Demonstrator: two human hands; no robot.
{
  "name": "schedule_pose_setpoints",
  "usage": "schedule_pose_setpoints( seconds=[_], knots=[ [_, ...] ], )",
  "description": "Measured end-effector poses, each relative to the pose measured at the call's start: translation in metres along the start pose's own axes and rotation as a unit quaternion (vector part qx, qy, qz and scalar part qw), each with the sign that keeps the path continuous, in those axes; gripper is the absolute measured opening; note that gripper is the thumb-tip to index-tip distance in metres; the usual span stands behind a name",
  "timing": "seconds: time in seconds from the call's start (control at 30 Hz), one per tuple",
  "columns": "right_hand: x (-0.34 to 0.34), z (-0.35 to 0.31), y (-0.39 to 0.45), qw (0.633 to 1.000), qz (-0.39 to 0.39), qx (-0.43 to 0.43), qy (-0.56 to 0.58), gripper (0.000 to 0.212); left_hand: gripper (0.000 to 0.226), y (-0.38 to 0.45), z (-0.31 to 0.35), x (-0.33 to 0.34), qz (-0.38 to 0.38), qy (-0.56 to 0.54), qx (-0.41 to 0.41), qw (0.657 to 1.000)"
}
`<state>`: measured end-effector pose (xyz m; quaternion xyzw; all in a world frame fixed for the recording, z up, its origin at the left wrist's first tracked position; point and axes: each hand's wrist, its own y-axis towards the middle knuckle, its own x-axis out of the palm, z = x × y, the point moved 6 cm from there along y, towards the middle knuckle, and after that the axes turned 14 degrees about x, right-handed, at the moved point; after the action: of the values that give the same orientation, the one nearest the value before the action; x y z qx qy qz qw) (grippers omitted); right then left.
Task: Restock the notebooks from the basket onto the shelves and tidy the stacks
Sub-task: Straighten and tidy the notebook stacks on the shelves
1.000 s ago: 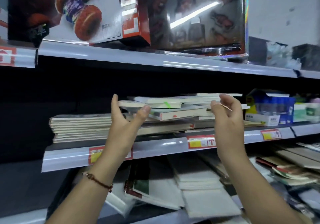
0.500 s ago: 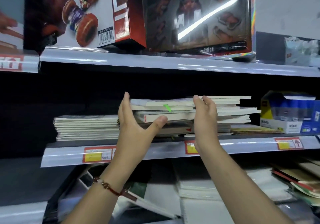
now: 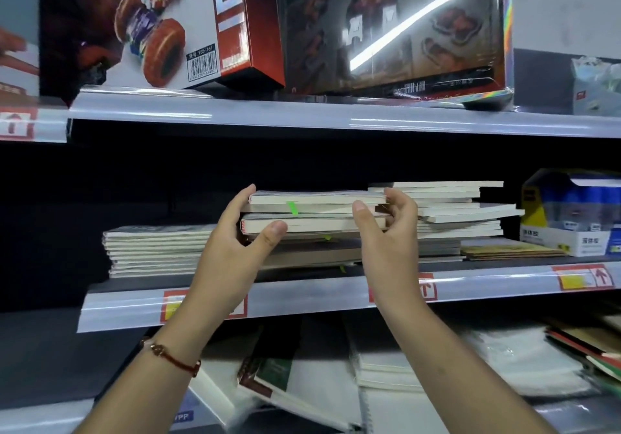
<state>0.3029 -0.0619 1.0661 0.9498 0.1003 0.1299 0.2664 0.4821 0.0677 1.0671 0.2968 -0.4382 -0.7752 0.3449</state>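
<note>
Clamped between your left hand and right hand, the middle notebook stack lies lengthwise, left to right.

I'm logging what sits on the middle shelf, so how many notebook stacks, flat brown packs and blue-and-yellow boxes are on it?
Notebook stacks: 3, the left stack, the middle stack squared between the left hand and right hand, and the right stack
Flat brown packs: 1
Blue-and-yellow boxes: 1
Total: 5
</note>
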Motion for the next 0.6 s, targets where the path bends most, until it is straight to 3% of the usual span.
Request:
schedule_pose_setpoints(
  seconds=[0.13,0.23,0.3,0.37,0.43,0.6],
  knots=[
    [-0.002,0.000,0.002,0.999,-0.027,-0.005,-0.030,0.046,0.071,0.002,0.001,-0.003,0.001,0.003,0.011,1.000],
    [-0.008,-0.002,0.002,0.995,-0.059,-0.018,-0.073,0.066,0.092,-0.002,-0.001,-0.007,-0.016,-0.007,0.007,1.000],
    [-0.012,-0.006,-0.001,0.983,-0.087,-0.053,-0.153,0.083,0.103,-0.006,0.003,-0.010,-0.062,0.079,0.043,0.994],
    [-0.011,-0.011,-0.005,0.943,-0.108,-0.116,-0.291,0.091,0.106,-0.008,0.011,-0.009,-0.121,0.241,0.145,0.952],
    [-0.011,-0.011,-0.004,0.881,-0.108,-0.191,-0.420,0.093,0.104,-0.007,0.012,-0.005,-0.157,0.351,0.242,0.891],
    [-0.012,-0.013,0.002,0.746,-0.055,-0.379,-0.544,0.093,0.092,0.000,0.006,-0.002,-0.143,0.449,0.322,0.822]
  ],
)
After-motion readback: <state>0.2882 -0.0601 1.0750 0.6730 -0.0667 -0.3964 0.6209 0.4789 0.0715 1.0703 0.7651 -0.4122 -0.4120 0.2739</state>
